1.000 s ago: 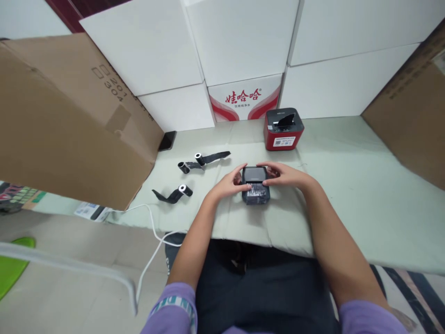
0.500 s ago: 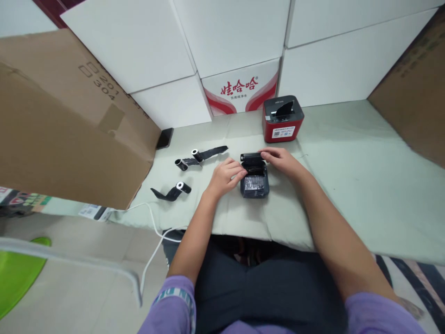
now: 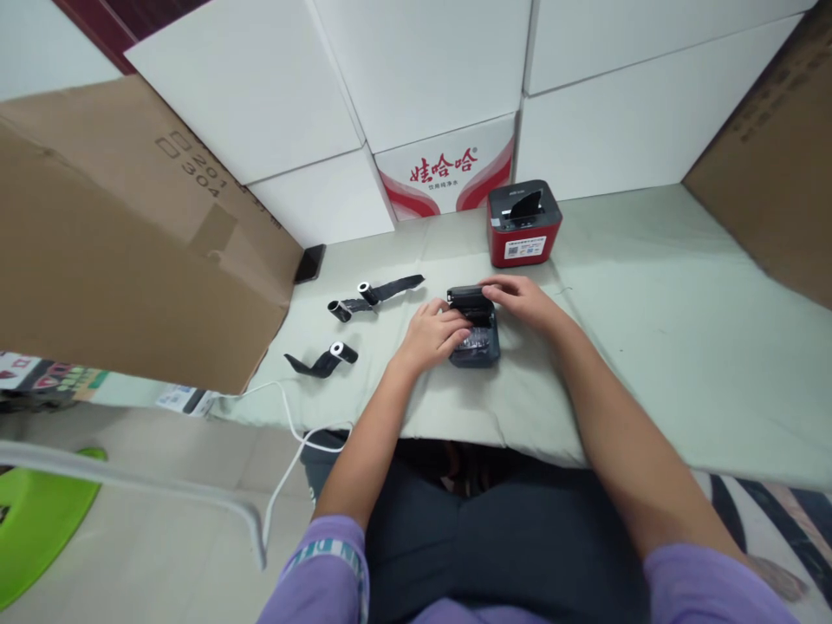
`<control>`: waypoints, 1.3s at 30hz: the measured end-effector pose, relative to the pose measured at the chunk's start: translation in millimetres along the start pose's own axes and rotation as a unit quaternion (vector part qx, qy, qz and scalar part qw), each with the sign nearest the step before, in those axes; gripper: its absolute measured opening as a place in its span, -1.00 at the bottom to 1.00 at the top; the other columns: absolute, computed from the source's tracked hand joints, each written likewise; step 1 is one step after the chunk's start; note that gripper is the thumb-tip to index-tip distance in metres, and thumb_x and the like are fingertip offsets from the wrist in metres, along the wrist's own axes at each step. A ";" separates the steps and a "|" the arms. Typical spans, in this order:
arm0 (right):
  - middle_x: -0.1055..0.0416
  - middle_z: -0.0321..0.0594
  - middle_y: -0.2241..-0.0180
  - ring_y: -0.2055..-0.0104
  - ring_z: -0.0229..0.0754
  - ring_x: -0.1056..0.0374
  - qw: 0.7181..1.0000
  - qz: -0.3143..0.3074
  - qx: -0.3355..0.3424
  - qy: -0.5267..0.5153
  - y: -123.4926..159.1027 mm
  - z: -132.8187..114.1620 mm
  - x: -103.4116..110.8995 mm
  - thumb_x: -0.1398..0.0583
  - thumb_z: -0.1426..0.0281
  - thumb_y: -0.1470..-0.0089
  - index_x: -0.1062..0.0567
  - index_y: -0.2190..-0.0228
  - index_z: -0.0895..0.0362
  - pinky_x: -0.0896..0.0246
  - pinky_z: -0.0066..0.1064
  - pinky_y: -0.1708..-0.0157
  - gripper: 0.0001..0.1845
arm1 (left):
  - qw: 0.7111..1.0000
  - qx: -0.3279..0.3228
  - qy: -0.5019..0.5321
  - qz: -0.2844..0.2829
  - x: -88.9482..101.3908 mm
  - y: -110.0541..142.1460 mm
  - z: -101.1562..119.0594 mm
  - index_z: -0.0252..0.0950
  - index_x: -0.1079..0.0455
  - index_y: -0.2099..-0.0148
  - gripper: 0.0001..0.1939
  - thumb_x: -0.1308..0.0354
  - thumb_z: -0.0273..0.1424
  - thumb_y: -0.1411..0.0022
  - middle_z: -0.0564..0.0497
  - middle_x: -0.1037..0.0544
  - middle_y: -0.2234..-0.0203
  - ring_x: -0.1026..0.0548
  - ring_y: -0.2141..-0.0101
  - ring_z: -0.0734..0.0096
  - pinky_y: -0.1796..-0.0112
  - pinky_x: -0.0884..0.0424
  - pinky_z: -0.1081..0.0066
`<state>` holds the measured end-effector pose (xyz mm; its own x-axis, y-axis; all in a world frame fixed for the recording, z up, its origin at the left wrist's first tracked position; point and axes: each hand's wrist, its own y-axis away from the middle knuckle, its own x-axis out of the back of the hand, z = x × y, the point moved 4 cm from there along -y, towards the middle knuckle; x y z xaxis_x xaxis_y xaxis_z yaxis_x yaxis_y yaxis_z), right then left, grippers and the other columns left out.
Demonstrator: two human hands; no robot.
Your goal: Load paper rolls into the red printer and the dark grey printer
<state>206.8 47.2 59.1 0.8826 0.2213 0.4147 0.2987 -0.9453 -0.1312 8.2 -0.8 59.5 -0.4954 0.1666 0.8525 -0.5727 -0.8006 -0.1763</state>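
Note:
A small black portable printer (image 3: 477, 351) sits on the cloth-covered table, its lid (image 3: 463, 293) raised. My right hand (image 3: 516, 299) pinches the right end of that lid between thumb and fingers. My left hand (image 3: 434, 336) reaches over the printer's left side, its fingers stretched out into the open compartment and the fingertips partly hidden. Shiny clear film or tape seems to cover the front face. To the left lie small rolls of black paper, one with a white core (image 3: 343, 352) and a loose tail, another (image 3: 367, 293) farther back.
Behind the hands stands a red and black printer (image 3: 523, 224) with black paper sticking out. White boxes (image 3: 448, 169) line the back. Large cardboard boxes (image 3: 130, 260) flank the table. A dark phone (image 3: 309, 263) lies at the left box, and a white cable (image 3: 286, 399) hangs off the front edge.
My left hand has moved right, from the compartment's left edge to over its opening. My right hand stays at the lid. The whole view has shifted slightly.

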 end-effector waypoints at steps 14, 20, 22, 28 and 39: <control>-0.30 -0.33 0.46 0.41 -0.21 -0.19 0.995 -0.104 -0.001 0.008 4.3 -1.2 -0.8 -0.23 0.00 -0.08 -0.56 0.12 0.09 -0.07 -0.36 0.35 -0.52 | 0.941 0.141 0.171 0.257 3.1 9.2 -27.6 -0.24 -0.45 0.04 -0.76 -0.14 -0.24 -0.33 -0.06 -0.53 0.23 -0.43 0.27 0.32 0.19 -0.35 0.34; -0.36 -0.29 0.37 0.36 -0.17 -0.26 0.986 -0.148 -0.060 0.048 7.1 3.0 0.3 -0.30 0.08 0.01 -0.47 -0.03 0.07 -0.14 -0.34 0.31 -0.40 | 0.921 0.142 0.347 0.111 -20.3 -5.7 -45.3 -0.26 -0.38 -0.21 -0.48 -0.23 -0.30 -0.20 -0.17 -0.47 -0.17 -0.43 -0.15 0.13 -0.13 -0.36 0.22; -0.40 -0.26 0.34 0.35 -0.15 -0.29 0.981 -0.163 -0.088 0.056 8.5 4.1 0.3 -0.28 0.07 -0.01 -0.44 -0.08 0.08 -0.18 -0.32 0.30 -0.37 | 0.905 0.140 0.393 0.081 -21.5 -5.3 -47.4 -0.24 -0.35 -0.27 -0.41 -0.23 -0.30 -0.20 -0.15 -0.40 -0.27 -0.33 -0.29 0.07 -0.28 -0.23 0.14; -0.48 -0.19 0.33 0.46 -0.18 -0.30 0.964 -0.203 -0.136 0.105 11.9 0.5 -4.0 -0.23 0.01 -0.10 -0.46 0.00 0.11 -0.19 -0.31 0.39 -0.45 | 0.879 0.157 0.450 0.020 -15.9 -3.3 -47.8 -0.25 -0.30 -0.35 -0.26 -0.35 -0.28 -0.14 -0.17 -0.31 -0.35 -0.21 -0.37 -0.01 -0.37 -0.10 0.05; -0.49 -0.15 0.23 0.21 -0.06 -0.38 0.970 -0.183 -0.111 0.118 8.8 -1.1 -7.3 -0.22 0.12 -0.08 -0.46 0.11 0.12 -0.25 -0.32 0.23 -0.58 | 0.868 0.132 0.477 0.045 -16.5 -5.8 -47.7 -0.32 -0.42 -0.24 -0.33 -0.40 -0.36 -0.07 -0.25 -0.46 -0.23 -0.36 -0.28 -0.07 -0.31 -0.23 0.01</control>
<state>202.6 37.0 55.9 0.6168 0.5162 0.5942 0.4676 -0.8476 0.2508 -11.4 28.6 23.0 -0.9173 0.3974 0.0242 -0.3973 -0.9177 0.0052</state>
